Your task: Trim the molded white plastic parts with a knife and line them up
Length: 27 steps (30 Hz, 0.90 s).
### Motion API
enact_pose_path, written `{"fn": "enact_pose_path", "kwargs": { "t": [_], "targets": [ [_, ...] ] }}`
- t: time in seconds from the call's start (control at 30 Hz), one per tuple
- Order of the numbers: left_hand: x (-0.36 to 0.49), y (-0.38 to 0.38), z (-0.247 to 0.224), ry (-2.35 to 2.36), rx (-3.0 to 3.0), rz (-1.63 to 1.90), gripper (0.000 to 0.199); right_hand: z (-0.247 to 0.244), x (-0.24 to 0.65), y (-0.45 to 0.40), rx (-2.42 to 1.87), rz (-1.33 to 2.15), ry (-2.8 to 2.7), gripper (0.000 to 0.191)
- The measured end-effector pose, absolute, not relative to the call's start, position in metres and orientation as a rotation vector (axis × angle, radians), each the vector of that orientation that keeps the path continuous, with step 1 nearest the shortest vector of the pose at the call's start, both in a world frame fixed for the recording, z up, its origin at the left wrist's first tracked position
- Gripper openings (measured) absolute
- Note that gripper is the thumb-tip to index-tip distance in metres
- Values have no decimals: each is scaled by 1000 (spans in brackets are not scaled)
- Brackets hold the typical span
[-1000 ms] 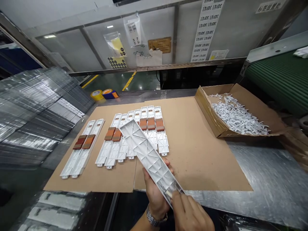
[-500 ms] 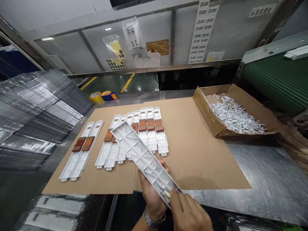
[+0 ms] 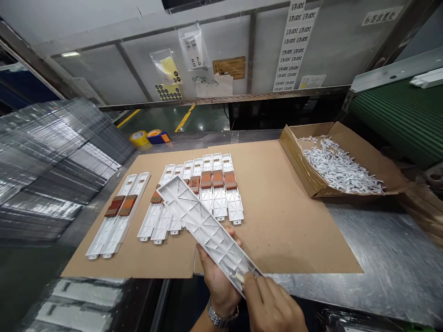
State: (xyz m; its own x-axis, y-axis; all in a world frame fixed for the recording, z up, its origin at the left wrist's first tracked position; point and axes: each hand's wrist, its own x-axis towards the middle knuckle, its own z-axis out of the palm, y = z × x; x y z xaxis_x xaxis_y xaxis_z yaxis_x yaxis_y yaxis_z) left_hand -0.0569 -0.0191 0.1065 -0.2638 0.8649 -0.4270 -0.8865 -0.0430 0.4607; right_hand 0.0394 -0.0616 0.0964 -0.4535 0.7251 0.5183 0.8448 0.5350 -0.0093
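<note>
My left hand (image 3: 219,283), with a metal watch on its wrist, is wrapped around the lower part of a long white plastic panel (image 3: 204,226). The panel is tilted, its ribbed side facing up. Over its near end, my right hand (image 3: 273,302) has its fingers closed on a small off-white piece (image 3: 239,277), pressed against the ribs. Most of that piece is hidden by the fingers. Behind the held panel lies a row of similar white panels (image 3: 235,207) with reddish-brown blocks (image 3: 230,180) across them. Two more panels (image 3: 117,235) lie apart to the left.
Brown cardboard sheets (image 3: 284,221) cover part of the metal table (image 3: 384,258). An open cardboard box (image 3: 301,168) at the right holds many small white plastic parts (image 3: 346,168). Tape rolls (image 3: 139,138) sit at the back left, beside stacked plastic-wrapped trays (image 3: 69,152).
The view has shifted very slightly. Both hands keep almost the same pose on the panel, whose far end has swung a little to the left.
</note>
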Motion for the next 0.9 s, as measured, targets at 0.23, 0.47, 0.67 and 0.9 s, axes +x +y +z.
{"fn": "enact_pose_path", "kwargs": {
  "t": [0.23, 0.47, 0.67, 0.9],
  "targets": [
    [-59, -18, 103, 777, -47, 1684, 50, 96, 37, -60, -1228, -397, -2351, 22],
    [-63, -19, 102, 775, -49, 1693, 51, 95, 37, -59, -1243, -306, -2344, 24],
    [-64, -16, 101, 774, -113, 1707, 49, 95, 34, -58, -1223, -387, -2383, 22],
    [-70, -15, 101, 786, -128, 1717, 50, 96, 30, -51, -1197, -175, -2366, 26]
  ]
}}
